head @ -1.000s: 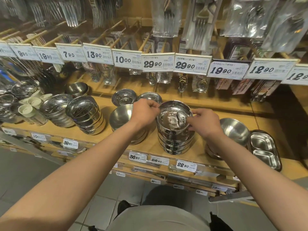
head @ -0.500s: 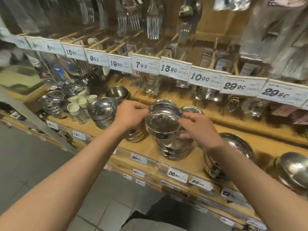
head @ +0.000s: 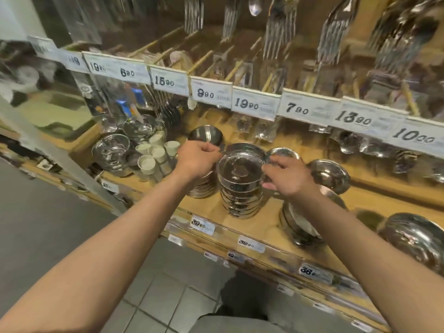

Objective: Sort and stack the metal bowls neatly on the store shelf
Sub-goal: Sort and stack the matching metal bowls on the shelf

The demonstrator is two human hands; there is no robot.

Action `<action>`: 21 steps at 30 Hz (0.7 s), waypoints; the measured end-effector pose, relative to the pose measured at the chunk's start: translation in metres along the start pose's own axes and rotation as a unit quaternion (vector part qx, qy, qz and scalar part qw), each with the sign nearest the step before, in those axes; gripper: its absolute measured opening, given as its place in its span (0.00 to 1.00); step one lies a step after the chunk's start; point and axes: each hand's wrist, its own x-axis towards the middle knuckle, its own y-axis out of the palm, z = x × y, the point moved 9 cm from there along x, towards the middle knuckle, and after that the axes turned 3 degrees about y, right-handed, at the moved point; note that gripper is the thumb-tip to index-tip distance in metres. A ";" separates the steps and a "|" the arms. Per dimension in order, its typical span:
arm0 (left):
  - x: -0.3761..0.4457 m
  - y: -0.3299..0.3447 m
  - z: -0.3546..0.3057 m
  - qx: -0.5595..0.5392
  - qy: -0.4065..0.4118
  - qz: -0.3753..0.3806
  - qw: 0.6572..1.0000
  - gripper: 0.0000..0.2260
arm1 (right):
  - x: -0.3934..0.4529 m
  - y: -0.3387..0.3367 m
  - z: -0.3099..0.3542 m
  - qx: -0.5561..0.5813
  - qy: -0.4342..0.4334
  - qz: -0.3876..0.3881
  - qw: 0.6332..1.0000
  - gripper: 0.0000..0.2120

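Bowls of polished metal stood nested in a tall stack (head: 240,188) near the front edge of a wooden store shelf (head: 264,227). The top bowl (head: 240,169) sat between two hands. The left hand (head: 197,159) had its fingers curled at the bowl's left rim, apparently pinching it. The right hand (head: 286,176) touched the right rim with loosely bent fingers; whether it gripped could not be told.

Each bowl looked round, thin-walled and mirror-bright, with a rolled lip. They would probably feel light, rigid and slippery, so the lip on opposite sides seemed the safest hold. Nested steel tends to wedge or clatter, so a level lift seemed wise.

More shiny bowls (head: 204,186) were piled just behind the left hand, and a deeper single bowl (head: 206,134) stood further back. Small white cups (head: 153,155) clustered to the left. Blurred white price tags (head: 211,93) lined a rail above, beneath hanging packaged forks (head: 278,27).
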 end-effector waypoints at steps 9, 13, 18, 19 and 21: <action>0.027 0.018 0.024 0.000 0.029 0.040 0.999 0.10 | 0.010 0.010 -0.017 -0.045 -0.012 -0.018 0.999 0.11; 0.035 0.027 0.032 0.014 0.027 0.086 0.996 0.07 | 0.011 0.003 -0.021 -0.088 -0.004 -0.097 0.991 0.13; 0.039 0.034 0.032 0.045 0.023 0.128 0.990 0.05 | 0.007 0.000 -0.017 -0.107 -0.004 -0.134 0.985 0.10; 0.040 0.035 0.032 0.049 0.021 0.135 0.989 0.04 | 0.006 0.000 -0.017 -0.108 -0.005 -0.136 0.985 0.09; 0.042 0.037 0.031 0.050 0.022 0.150 0.987 0.03 | 0.004 0.002 -0.020 -0.095 0.003 -0.136 0.986 0.13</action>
